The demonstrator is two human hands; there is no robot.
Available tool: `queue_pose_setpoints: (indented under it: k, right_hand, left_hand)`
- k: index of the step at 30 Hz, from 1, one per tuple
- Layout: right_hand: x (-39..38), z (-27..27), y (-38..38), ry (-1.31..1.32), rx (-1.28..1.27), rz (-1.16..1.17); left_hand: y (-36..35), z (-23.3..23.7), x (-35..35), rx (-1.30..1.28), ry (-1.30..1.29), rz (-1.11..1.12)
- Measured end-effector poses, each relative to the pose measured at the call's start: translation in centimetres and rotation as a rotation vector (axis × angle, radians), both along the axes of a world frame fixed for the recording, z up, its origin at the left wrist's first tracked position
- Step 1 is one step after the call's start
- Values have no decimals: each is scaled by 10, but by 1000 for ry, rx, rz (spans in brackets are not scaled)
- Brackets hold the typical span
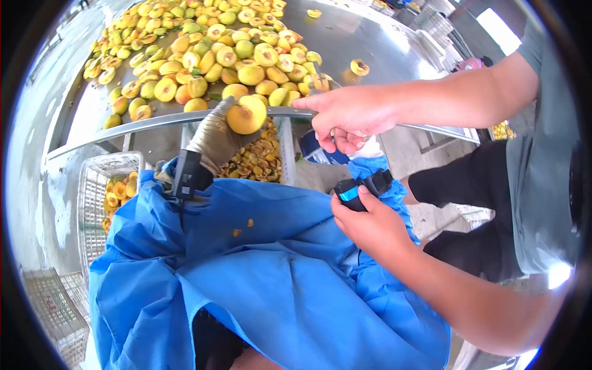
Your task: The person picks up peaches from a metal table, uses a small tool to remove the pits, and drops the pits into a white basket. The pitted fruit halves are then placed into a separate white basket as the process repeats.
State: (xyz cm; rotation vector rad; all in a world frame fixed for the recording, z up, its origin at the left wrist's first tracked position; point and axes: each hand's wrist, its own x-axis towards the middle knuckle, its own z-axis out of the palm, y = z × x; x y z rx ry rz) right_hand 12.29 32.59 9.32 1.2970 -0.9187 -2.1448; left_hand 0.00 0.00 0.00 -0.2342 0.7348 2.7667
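Note:
My left hand [213, 139], in a soiled pale glove, grips a halved yellow peach [248, 115] at the table's front edge, cut face toward me. A black box-shaped device [187, 175] is on that wrist. My right hand [369, 148] shows only as a bit of white glove above the blue sleeve; a co-worker's hand [351, 117] covers the rest, so its fingers are hidden. That co-worker's index finger is stretched toward the peaches. The co-worker's other hand [376, 225] holds a black device [351, 194] at the strap on my right wrist.
Halved peaches [203, 55] are heaped on the metal table [320, 31]. Beneath its edge, a white crate [287, 151] holds peach scraps [262, 154]. Another crate [92, 197] with peach pieces stands at left. The co-worker is close on my right.

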Motion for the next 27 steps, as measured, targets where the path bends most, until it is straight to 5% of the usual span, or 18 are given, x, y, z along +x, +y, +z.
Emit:
queue_pose_setpoints:
  k: [3, 11, 27]
  right_hand:
    - [-5, 0, -2, 131, 10, 114]
    - [-2, 23, -21, -165, 40, -47]
    - [-5, 39, -35, -257, 35, 11]
  left_hand:
    - [12, 1, 4, 65, 5, 32]
    - [1, 7, 4, 37, -6, 31]
    - [-3, 16, 10, 5, 10, 33]
